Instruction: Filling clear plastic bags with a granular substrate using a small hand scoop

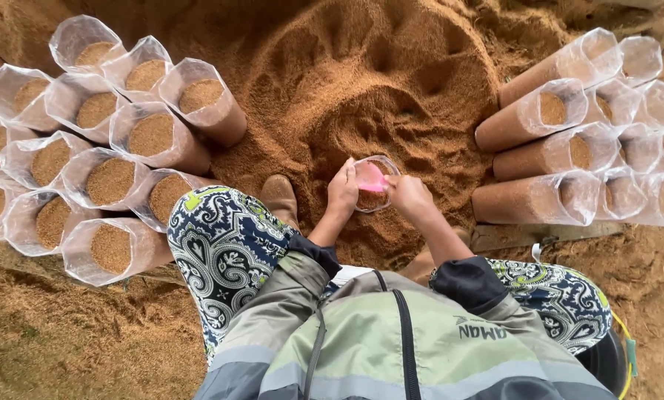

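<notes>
pink scoop (370, 178), brown sawdust (361, 81), clear bags (135, 137), paisley trousers (224, 244)

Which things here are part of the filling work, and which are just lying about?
In use: left hand, right hand, clear bag, pink scoop, sawdust heap.

Lying about: upright filled bags, filled bags on their sides, brown shoe.

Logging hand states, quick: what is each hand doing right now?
Left hand: closed on the rim of the clear plastic bag.
Right hand: closed on the bag's opposite rim, by a pink scoop.
</notes>
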